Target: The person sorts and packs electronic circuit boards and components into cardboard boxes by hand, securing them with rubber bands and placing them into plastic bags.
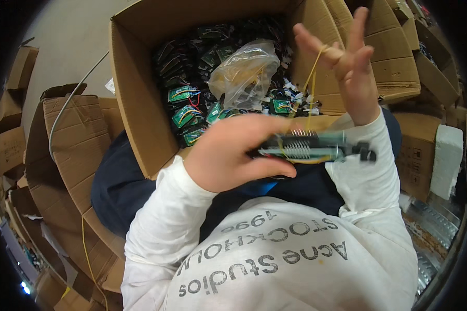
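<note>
Box: large open brown cardboard box [135,103] on the person's lap, filled with small green circuit boards [184,115] with coloured wires.
Bag: crumpled clear plastic bag [244,72] lying on the boards.
Left hand [228,155]: clenched around a stack of green boards [316,146], held above the box's near edge.
Right hand [350,67]: fingers spread, stretching a thin yellow rubber band [311,85] running down to the stack.

Left hand [233,150] grips a small stack of green circuit boards [308,146], while the right hand [347,62] is raised with fingers spread, stretching a yellow rubber band [310,85] up from it. Behind sits an open cardboard box [135,103] full of boards, clear plastic bag [244,70] on top.
</note>
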`<state>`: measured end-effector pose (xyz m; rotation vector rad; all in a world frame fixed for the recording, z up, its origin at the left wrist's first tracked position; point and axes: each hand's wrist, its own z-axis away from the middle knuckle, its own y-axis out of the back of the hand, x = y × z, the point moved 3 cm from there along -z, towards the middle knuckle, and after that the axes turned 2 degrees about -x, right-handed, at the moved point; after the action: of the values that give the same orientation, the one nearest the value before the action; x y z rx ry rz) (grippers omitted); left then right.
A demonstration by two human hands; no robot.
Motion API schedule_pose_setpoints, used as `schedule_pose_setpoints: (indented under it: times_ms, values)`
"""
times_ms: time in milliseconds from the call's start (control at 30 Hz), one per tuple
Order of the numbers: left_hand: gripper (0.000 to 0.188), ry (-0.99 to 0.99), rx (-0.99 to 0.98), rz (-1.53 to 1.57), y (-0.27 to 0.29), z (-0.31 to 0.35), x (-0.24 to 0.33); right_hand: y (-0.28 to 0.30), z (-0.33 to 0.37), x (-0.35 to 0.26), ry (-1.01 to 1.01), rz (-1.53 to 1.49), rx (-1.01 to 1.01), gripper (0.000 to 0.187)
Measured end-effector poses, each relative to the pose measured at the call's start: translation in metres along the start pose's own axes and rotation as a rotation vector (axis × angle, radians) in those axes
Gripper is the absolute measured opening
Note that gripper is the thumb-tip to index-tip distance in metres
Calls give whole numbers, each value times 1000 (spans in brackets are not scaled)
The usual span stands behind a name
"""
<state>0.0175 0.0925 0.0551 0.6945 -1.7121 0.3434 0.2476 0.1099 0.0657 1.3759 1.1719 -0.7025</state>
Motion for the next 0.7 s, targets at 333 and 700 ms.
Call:
schedule_pose_setpoints:
  times_ms: [333,700]
  values:
    - [50,276,371,1315,4,15,-17,-9,30,-30,421,6,23,77]
    - [46,580,369,771,12,3,-17,-12,24,-41,287,480,-231,79]
